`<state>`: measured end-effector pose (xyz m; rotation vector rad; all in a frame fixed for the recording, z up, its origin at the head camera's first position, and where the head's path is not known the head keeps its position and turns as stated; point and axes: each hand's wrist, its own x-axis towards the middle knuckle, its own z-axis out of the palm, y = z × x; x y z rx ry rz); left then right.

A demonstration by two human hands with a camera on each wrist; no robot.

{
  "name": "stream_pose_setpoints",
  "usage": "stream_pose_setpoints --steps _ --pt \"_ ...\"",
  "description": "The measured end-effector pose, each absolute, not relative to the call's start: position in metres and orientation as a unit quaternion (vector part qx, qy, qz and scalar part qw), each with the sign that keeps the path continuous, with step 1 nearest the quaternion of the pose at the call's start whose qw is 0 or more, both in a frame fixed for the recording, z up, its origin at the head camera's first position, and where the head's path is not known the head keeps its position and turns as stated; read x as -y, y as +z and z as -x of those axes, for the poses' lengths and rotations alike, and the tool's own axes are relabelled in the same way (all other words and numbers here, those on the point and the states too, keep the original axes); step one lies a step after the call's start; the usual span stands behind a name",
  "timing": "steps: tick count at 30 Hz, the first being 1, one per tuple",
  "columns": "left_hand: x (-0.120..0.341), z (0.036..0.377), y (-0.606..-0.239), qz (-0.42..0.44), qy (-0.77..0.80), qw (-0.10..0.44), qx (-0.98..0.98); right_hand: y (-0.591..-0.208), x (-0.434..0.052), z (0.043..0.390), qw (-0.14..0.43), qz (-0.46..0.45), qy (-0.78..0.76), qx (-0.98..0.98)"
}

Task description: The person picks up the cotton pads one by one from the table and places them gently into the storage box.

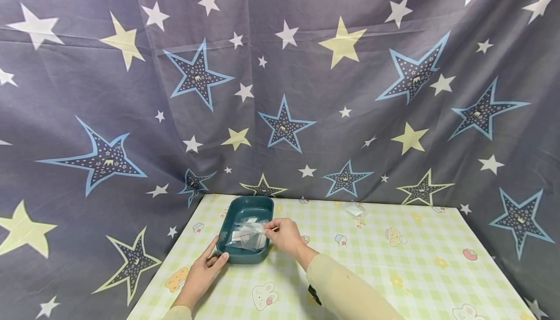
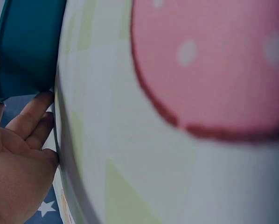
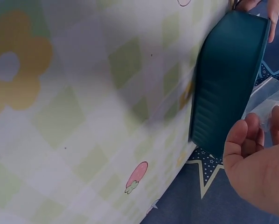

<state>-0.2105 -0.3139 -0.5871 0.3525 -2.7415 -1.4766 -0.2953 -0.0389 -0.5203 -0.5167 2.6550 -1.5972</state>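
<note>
Between the two hands, at the near-left part of the bench (image 1: 393, 271), sits a teal plastic tray (image 1: 245, 208) holding clear plastic bags (image 1: 247, 237). Left hand (image 1: 202, 272) rests at the tray's near-left corner, thumb up against the outer wall and fingers loosely extended on the bench surface; it grips nothing. The left wrist view confirms fingertips (image 2: 34, 112) touching the tray's lower edge (image 2: 27, 51). Right hand (image 1: 284, 235) reaches over the tray's right rim, thumb and forefinger pinching the top edge of a clear bag. The right wrist view shows the tray wall (image 3: 228, 79) just beside that hand (image 3: 258, 163).

Left of the left hand the bench edge is near, with star-printed cloth (image 1: 87, 115) hanging beyond it. Right of the right hand the checked bench surface runs wide and unobstructed. Beyond the right hand, well apart near the far edge, lies one small clear bag (image 1: 353, 209).
</note>
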Motion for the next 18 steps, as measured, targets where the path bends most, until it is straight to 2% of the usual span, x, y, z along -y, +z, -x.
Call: stream_pose_setpoints --steps 18 --pt "0.3145 0.2125 -0.5887 -0.119 -0.466 0.007 0.877 -0.5255 0.0417 0.2933 -0.007 0.180 -0.507 -0.843"
